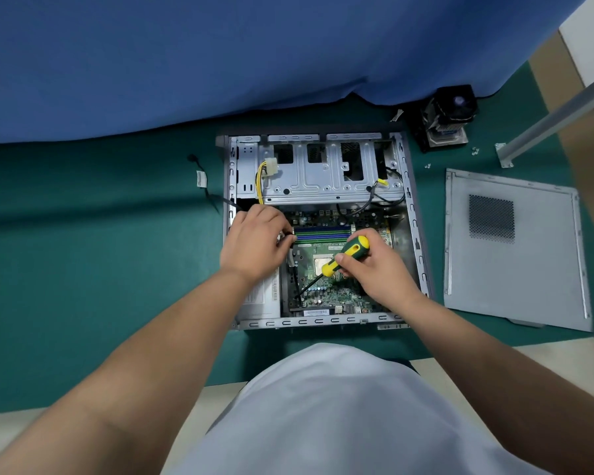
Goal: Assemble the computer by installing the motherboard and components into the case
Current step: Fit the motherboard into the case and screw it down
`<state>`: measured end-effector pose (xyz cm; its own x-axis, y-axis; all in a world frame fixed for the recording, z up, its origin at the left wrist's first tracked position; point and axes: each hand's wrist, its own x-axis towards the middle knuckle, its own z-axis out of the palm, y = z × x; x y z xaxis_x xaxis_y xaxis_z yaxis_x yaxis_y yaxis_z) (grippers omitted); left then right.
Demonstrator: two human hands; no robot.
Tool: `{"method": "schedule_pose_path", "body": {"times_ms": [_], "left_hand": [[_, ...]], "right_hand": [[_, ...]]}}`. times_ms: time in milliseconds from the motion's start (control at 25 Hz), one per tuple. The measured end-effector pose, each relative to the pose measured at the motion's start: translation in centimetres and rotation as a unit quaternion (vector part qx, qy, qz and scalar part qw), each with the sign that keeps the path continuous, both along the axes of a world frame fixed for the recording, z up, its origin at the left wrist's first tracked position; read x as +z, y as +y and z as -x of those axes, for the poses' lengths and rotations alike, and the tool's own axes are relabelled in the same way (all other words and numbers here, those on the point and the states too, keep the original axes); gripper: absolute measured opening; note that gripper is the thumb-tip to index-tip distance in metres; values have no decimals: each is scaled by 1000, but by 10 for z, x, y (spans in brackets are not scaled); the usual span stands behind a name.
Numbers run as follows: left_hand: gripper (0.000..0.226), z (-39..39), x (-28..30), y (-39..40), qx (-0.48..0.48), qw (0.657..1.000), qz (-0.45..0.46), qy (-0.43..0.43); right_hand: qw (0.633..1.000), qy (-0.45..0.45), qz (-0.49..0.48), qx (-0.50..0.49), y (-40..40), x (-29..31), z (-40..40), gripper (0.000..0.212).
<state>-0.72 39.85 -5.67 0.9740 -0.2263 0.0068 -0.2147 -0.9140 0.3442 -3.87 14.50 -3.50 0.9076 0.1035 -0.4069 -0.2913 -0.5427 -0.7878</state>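
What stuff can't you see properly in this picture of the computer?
- Head view: the screwdriver tip is too dark and small; whether it sits on a screw is unclear.
- The left hand hides whatever its fingers touch beside the motherboard.
- The loose screws on the mat are too tiny to count.
- The cooler is blurred.

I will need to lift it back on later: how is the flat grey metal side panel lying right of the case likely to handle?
The flat grey metal side panel looks thin and broad, so it may flex when lifted by one corner. Lying flat on the green mat, it would probably slide rather than tip. Its folded edges may feel sharp.
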Motion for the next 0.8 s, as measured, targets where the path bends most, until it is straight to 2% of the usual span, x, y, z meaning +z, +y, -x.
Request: {"method": "schedule_pose_path", "body": {"times_ms": [280,800], "left_hand": [[16,0,-2,0,1,1000,-10,0],[15,0,-5,1,2,1000,-13,-12]], "right_hand": [[992,-41,62,106,11,6,2,29],[983,-64,80,154,22,0,8,33]]}}
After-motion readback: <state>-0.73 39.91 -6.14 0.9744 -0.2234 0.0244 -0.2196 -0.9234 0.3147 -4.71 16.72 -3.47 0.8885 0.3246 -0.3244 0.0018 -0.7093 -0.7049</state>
